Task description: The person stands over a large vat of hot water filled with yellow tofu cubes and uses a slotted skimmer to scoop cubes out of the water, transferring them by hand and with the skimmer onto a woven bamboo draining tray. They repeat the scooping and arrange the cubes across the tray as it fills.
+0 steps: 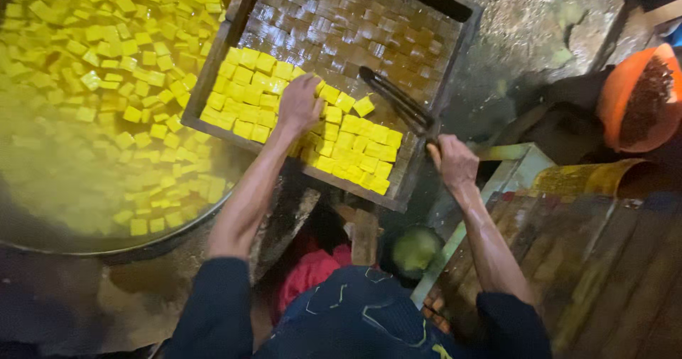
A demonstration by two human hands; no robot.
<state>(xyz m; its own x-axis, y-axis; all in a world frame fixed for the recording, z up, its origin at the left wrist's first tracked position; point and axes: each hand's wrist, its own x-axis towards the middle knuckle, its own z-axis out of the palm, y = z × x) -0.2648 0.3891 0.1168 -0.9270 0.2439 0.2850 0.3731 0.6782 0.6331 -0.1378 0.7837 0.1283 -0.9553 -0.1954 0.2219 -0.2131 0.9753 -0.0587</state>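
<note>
Yellow cubes of soft, wet curd (312, 128) fill the near part of a shallow square wooden tray with a slatted floor (213, 67), lying in tight rows from about eight o'clock to five o'clock of the tray; the far part of the tray, toward twelve o'clock, shows only bare, glistening brown slats. The left hand (298, 104) lies palm down on the cubes near the tray's middle, fingers loosely spread and touching the top row, not closed on any one piece as far as can be told. The right hand (453, 161) is at four o'clock of the tray, just outside its corner, curled tight around the handle of long dark metal tongs (398, 99), whose arms reach up toward eleven o'clock across the bare slats and end just beside a lone cube at the edge of the rows. At nine o'clock of the tray sits a wide round metal pan of yellow liquid (64, 242), crowded with more floating yellow cubes. At three o'clock, well apart, stands an orange plastic bowl holding dark reddish bits (618, 92). Both forearms are bare, with dark sleeves pushed up.
</note>
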